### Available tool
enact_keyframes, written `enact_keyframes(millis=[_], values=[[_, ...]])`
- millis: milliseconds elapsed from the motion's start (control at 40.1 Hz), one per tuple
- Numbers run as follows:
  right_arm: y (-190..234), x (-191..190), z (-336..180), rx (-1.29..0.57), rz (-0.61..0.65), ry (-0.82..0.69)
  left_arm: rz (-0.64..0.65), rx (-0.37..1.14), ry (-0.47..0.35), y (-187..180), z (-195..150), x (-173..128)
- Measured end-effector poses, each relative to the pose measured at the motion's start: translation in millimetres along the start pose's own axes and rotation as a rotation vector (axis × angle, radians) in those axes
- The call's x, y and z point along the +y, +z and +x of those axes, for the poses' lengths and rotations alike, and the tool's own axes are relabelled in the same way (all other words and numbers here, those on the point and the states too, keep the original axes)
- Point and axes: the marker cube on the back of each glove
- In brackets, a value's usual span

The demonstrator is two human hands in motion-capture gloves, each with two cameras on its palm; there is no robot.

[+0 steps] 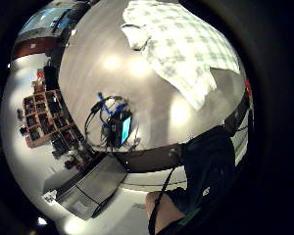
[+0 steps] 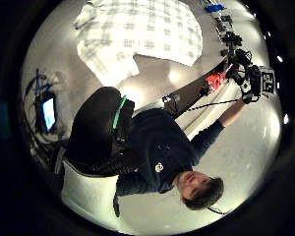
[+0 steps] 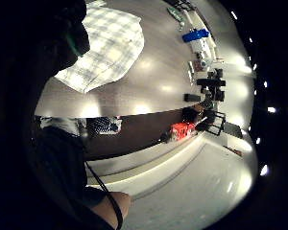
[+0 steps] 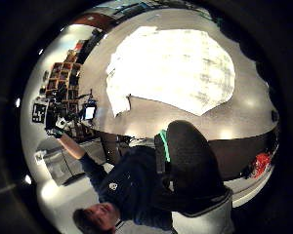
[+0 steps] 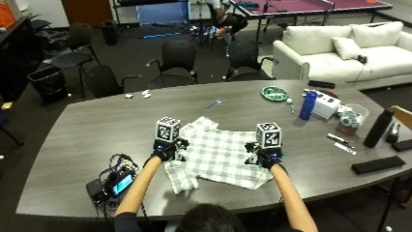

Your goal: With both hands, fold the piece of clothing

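A white-and-grey checked shirt (image 5: 215,157) lies spread flat on the grey desk (image 5: 96,130), near the person's edge. The left grip (image 5: 166,150) is at the shirt's left edge, the right grip (image 5: 264,155) at its right edge; whether either is grasping cloth cannot be told. A device with a lit screen (image 5: 119,183) sits left of the shirt.

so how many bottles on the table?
2. A blue bottle stands right of the green plate, beside a white box; a black bottle stands near the right edge. Others may be hidden in the clutter there.
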Motion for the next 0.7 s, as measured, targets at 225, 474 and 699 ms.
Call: enact_keyframes(millis=[225, 474, 699], values=[[61.1, -30.9, -4.4, -0.007, -0.300, 0.182, -0.249, 0.015, -0.134, 54.5, 8.9, -42.2], [129.0, -62.5, -15.0, -0.047, -0.228, 0.070, -0.390, 0.072, 0.014, 130.8, 24.4, -74.7], [153.4, -63.7, -28.1, -0.006, -0.243, 0.002, -0.338, 0.080, 0.040, 147.0, 33.1, -74.6]])
